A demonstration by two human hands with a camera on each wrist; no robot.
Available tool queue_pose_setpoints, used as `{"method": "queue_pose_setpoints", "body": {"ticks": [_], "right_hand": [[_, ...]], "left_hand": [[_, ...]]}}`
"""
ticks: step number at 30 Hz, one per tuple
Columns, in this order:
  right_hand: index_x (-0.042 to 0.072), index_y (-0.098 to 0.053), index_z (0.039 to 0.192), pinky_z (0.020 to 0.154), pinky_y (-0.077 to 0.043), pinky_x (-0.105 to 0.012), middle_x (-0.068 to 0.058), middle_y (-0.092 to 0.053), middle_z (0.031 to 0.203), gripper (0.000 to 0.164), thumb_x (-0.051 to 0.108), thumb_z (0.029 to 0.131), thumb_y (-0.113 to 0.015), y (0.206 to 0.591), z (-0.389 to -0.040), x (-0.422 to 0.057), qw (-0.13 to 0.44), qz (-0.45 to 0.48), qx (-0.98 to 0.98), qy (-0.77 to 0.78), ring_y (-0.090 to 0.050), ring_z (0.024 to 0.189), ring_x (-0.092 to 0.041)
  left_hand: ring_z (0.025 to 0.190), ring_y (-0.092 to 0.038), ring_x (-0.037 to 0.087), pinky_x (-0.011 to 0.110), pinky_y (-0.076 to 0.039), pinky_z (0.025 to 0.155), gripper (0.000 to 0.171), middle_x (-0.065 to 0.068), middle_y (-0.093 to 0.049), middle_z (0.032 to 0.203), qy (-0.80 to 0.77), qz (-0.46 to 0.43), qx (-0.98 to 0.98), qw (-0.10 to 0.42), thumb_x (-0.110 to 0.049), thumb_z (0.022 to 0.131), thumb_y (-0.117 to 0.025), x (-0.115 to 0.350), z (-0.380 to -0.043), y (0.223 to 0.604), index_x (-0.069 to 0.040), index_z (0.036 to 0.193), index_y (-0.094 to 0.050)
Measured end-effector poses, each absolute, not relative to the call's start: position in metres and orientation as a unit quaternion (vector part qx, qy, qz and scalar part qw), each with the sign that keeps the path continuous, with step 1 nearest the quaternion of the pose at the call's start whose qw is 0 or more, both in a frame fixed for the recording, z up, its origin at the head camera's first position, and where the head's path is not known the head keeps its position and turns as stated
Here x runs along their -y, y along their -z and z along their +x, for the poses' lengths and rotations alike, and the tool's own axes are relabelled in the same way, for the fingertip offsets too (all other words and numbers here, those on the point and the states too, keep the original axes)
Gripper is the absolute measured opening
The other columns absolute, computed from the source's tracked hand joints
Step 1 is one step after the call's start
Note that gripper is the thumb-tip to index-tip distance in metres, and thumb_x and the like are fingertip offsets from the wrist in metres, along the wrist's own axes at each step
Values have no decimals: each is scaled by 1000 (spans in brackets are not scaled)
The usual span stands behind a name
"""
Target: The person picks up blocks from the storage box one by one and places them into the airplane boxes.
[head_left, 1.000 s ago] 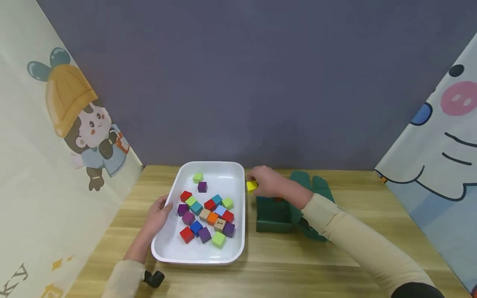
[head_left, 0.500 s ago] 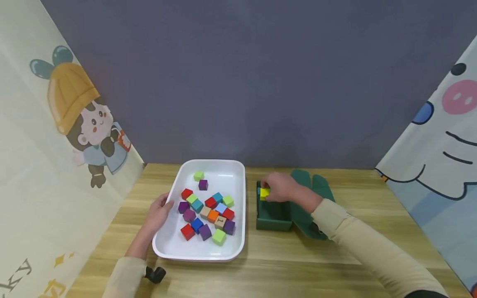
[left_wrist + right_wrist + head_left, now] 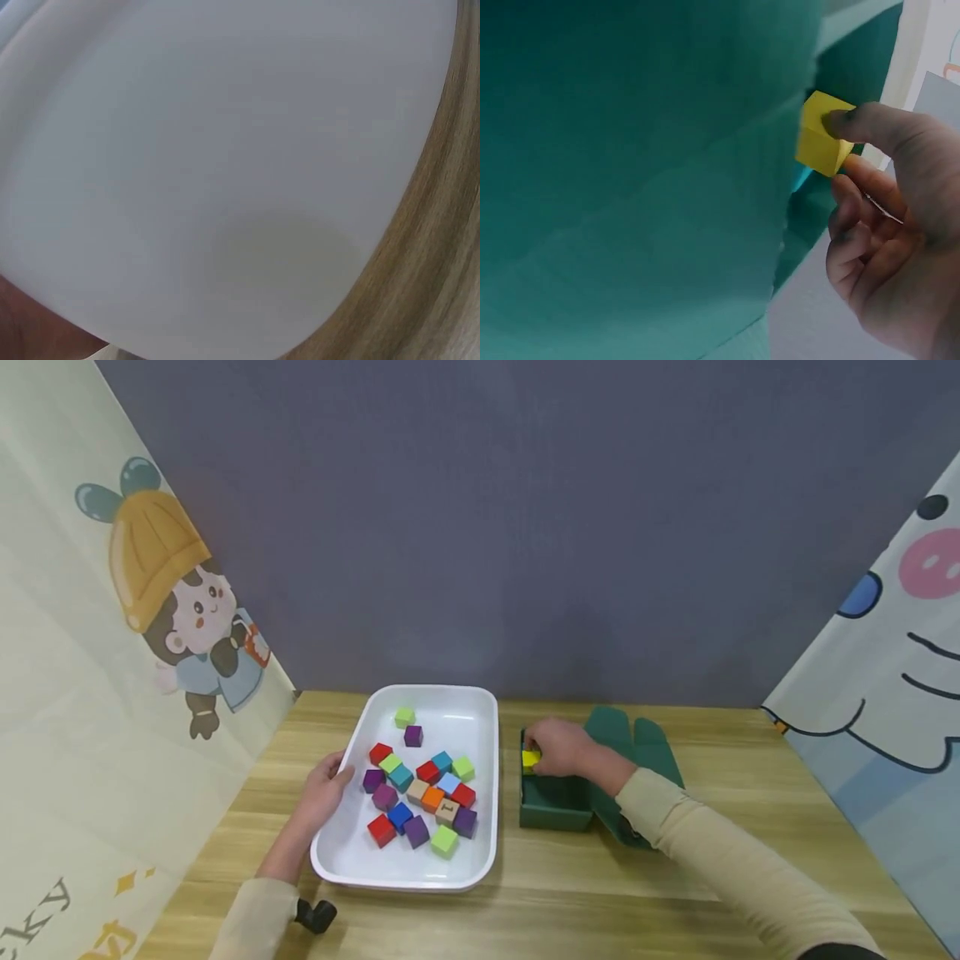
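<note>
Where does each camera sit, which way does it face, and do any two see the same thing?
Head: worn on the head, facing forward and down at the tray and box; left hand, right hand and sleeves show.
Left wrist: worn there, facing the tray up close, with table beside it; of the body, at most a lower-left patch, too unclear to name.
Right wrist: worn there, facing the right hand, pinching a yellow cube.
Shared: head and right wrist both show that hand and cube.

Yellow cube (image 3: 819, 151) pinched in the right hand (image 3: 558, 747)
Open green box (image 3: 555, 818) beneath that hand; white tray (image 3: 397, 872) of multicoloured cubes (image 3: 432, 799) lying flat, its side gripped by the left hand (image 3: 324, 792).
</note>
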State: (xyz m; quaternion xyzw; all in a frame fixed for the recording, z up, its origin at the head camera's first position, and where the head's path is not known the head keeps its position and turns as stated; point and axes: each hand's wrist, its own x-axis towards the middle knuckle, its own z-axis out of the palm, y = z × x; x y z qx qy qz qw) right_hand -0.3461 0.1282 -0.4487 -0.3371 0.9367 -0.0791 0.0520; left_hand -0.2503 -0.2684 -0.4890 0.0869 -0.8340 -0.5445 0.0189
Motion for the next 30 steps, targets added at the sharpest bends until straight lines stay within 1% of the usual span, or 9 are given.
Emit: {"method": "queue_pose_setpoints", "body": {"ticks": [4,9,12,17,22,26,30], "right_hand": [[16,-67,86,59,-48,-32,6,-61,83,10,13,80,-74,451,-347,-128,49,-345,-932,100,-52,68,-11],[16,-65,90,62,-49,-33,5,-58,83,21,22,78,-82,451,-346,-130,79,-336,-934,92,-52,71,-12],[15,-67,92,64,-50,-33,5,-60,85,24,26,78,-82,451,-346,-131,99,-335,-934,76,-54,74,-12],[17,-69,92,64,-51,-30,9,-60,83,27,34,77,-83,453,-348,-134,109,-338,-934,42,-56,72,-9],[16,-72,93,65,-54,-32,8,-64,82,27,32,75,-84,455,-347,-135,118,-344,-931,31,-58,72,-10],[14,-73,96,64,-54,-33,7,-64,82,24,27,77,-82,456,-347,-135,116,-342,-932,38,-59,72,-12],[16,-72,96,61,-53,-33,8,-62,79,22,25,78,-80,458,-349,-133,105,-334,-935,48,-57,70,-10]], "left_hand": [[107,-58,42,42,-56,84,46,34,-50,131,540,87,837,25,-14,103,-44,269,-250,492,10,142,-35],[106,-59,41,42,-56,83,46,34,-50,130,537,85,839,26,-14,103,-44,269,-250,494,9,141,-37],[106,-59,41,42,-56,84,46,34,-50,130,538,86,838,29,-14,103,-44,269,-251,494,9,141,-37],[107,-59,40,41,-56,84,46,33,-50,131,535,87,840,31,-14,103,-45,270,-252,494,9,141,-37],[105,-60,39,40,-56,84,45,33,-51,130,537,88,838,33,-14,102,-45,270,-252,495,9,140,-39],[105,-60,39,40,-56,84,43,34,-52,128,546,79,833,40,-12,102,-45,269,-253,496,10,138,-40],[104,-60,40,42,-56,83,41,35,-53,127,553,75,829,43,-10,102,-44,268,-253,495,11,137,-41]]}}
